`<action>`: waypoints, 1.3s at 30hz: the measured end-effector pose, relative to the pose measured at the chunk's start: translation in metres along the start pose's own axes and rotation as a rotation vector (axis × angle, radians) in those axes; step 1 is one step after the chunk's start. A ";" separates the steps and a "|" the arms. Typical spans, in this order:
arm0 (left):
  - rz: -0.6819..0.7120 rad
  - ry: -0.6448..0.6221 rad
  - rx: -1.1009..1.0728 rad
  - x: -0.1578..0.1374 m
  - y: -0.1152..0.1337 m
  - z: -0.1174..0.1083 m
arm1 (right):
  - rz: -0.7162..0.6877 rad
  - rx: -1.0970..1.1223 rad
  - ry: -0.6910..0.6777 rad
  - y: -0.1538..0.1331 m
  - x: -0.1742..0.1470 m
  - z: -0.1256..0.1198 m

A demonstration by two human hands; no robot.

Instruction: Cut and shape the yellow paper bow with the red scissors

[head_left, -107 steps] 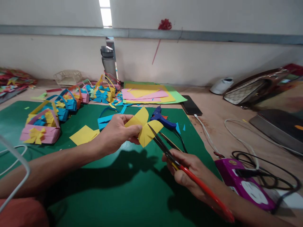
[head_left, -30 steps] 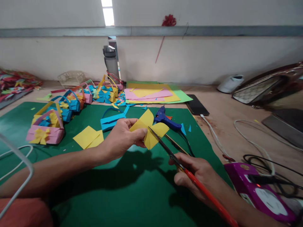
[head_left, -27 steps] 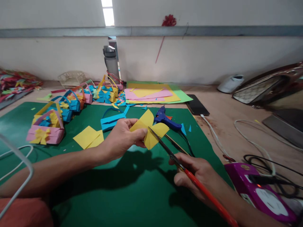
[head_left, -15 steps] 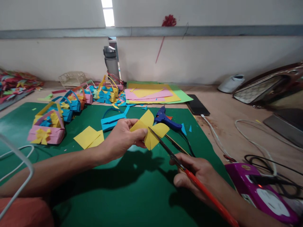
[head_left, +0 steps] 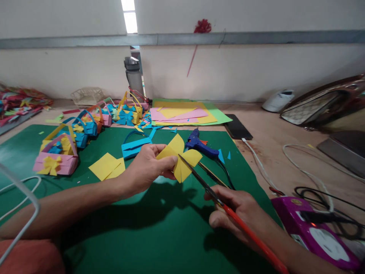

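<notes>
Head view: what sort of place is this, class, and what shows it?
Probably a paper-craft work table: red-handled scissors at yellow paper, a blue glue gun, and small handled paper baskets.

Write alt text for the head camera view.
A left hand grips a yellow petalled paper while the right hand holds red-handled scissors to it. Behind them, on a green mat, are a blue glue gun and paper baskets.

A pale wall [head_left: 236, 74], crossed by a grey horizontal rail [head_left: 176, 39] with a red rosette [head_left: 203, 26] at its upper edge, rose behind the tan tabletop [head_left: 268, 131], and white light [head_left: 130, 23] showed through a narrow upright gap [head_left: 128, 5] left of centre, brightest above the rail.
</notes>
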State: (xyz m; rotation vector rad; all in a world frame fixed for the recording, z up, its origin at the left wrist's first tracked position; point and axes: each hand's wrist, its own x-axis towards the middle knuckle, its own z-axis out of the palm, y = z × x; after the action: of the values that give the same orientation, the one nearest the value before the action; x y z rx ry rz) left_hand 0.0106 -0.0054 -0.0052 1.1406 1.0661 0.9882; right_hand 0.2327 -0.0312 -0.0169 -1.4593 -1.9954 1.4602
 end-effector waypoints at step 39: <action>-0.057 -0.079 -0.158 -0.015 -0.006 -0.001 | -0.365 -0.498 0.292 -0.011 0.017 0.015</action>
State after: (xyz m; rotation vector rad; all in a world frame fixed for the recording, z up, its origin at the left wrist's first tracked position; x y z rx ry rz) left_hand 0.0070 -0.0204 -0.0087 1.0067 0.9355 0.9570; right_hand 0.2084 -0.0250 -0.0199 -1.2810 -2.3644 0.5907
